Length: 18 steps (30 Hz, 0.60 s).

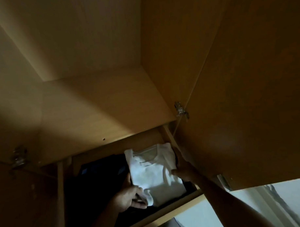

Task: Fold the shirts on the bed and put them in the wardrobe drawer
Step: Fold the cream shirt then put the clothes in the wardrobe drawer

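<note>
white cotton, folded into a neat rectangle: the white shirt (pixel 154 172) lies inside the open wardrobe drawer (pixel 186 199), toward its right side, neckline facing the back. under it and to its left sits a dark garment (pixel 96 167) with pale blue patches, hard to make out in the shadow. the left hand (pixel 127 198) is at the shirt's near left corner, its fingers (pixel 140 194) curled round the cloth edge there. the right hand (pixel 182 168) is at the shirt's right edge; the thumb presses on the fabric while the other fingers seem to tuck down beside the fold, gripping it. above the shirt runs the wooden shelf (pixel 101 106) of the wardrobe. a metal hinge (pixel 180 110) is fixed up and right of the shirt, beside the open wardrobe door (pixel 247 93). another hinge (pixel 18 158) shows far to its left.
</note>
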### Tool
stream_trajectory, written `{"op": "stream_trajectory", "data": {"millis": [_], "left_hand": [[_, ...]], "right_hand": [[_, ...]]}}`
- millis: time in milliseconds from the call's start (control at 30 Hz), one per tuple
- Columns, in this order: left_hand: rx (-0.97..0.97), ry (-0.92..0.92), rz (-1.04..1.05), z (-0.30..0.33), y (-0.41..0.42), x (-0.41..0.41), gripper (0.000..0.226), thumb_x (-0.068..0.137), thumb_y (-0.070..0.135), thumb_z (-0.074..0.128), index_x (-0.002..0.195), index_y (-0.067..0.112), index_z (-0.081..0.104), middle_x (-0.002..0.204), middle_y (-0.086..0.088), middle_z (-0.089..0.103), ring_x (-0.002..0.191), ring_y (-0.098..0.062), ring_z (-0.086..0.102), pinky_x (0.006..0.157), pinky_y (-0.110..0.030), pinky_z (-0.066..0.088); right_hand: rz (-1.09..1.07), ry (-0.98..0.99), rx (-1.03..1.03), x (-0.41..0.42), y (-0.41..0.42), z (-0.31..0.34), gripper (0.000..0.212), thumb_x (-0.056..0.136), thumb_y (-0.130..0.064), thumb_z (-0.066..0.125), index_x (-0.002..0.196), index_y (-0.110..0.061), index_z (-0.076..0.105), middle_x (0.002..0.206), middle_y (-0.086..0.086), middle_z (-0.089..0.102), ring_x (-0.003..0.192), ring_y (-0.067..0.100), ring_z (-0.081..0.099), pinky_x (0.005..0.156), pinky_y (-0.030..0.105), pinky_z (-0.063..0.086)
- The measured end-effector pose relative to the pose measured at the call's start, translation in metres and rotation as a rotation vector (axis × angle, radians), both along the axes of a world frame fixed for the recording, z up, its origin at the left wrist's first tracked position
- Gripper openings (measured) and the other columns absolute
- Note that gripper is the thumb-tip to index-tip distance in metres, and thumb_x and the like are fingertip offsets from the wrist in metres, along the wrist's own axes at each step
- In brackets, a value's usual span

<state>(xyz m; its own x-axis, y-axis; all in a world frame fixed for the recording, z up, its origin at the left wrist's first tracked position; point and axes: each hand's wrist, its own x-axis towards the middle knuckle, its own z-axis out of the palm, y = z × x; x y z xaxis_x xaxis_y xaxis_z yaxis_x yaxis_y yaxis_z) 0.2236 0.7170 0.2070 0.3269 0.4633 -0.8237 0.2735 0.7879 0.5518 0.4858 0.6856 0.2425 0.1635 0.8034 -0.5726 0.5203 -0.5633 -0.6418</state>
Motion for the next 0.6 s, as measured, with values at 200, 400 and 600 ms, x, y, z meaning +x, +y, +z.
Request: {"op": "stream_trajectory", "data": {"millis": [200,400,600], "left_hand": [[0.030,0.128,-0.050,-0.009,-0.018,0.006,0.060,0.061,0.033,0.091,0.106,0.034,0.051,0.120,-0.004,0.059,0.099,-0.012,0.065,0.072,-0.036,0.059],[0.370,0.184,-0.120,-0.043,-0.025,-0.009,0.131,0.055,0.001,0.087,0.158,0.034,0.013,0.149,0.001,0.046,0.134,-0.016,0.050,0.101,-0.032,0.051],[0.424,0.277,-0.210,-0.041,-0.033,-0.010,0.125,0.065,0.007,0.088,0.161,0.025,0.011,0.158,0.001,0.033,0.139,-0.023,0.044,0.082,-0.021,0.050]], "right_hand": [[0.185,-0.267,-0.052,-0.020,-0.015,-0.027,0.103,0.099,-0.020,0.059,0.157,-0.027,-0.025,0.168,0.016,0.005,0.126,0.032,0.053,0.078,0.024,0.047],[0.239,-0.588,-0.022,-0.035,-0.041,-0.034,0.107,0.096,-0.014,0.057,0.152,-0.043,-0.029,0.166,0.015,0.006,0.133,0.031,0.048,0.096,0.036,0.054],[0.295,-0.573,-0.113,-0.038,-0.059,-0.041,0.053,0.099,-0.040,0.028,0.151,-0.034,0.026,0.155,0.004,0.042,0.133,0.031,0.049,0.107,0.038,0.045]]}}
